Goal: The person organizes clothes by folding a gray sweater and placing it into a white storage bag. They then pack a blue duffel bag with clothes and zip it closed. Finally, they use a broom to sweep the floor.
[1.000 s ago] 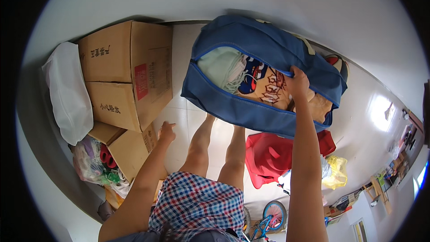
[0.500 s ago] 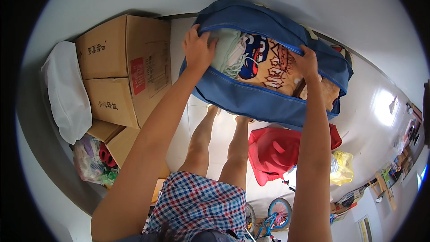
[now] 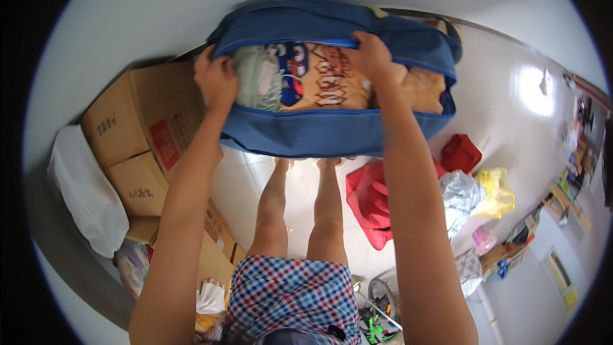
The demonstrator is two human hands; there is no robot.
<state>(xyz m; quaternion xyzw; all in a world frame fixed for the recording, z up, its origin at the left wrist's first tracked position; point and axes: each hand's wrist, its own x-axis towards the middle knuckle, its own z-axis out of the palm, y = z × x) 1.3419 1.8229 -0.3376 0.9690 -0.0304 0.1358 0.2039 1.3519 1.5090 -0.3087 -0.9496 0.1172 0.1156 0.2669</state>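
A large blue fabric bag lies unzipped, long side across my view, against the white wall. Inside show a pale green bundle, a tan printed textile with a dark blue cartoon area, and another tan piece. My left hand grips the bag's left end at the top edge of the opening, fingers curled. My right hand holds the upper zipped edge right of centre, fingers closed round it. Both forearms stretch up from the lower edge.
Cardboard boxes and a white bag stand at left. A red bag, silver bag and yellow bag lie at lower right. Bicycle parts show near my legs; shelves of clutter are far right.
My left hand has risen from beside the boxes onto the bag's edge. The bag has swung level and shifted left in view, with my right hand moving left and upward.
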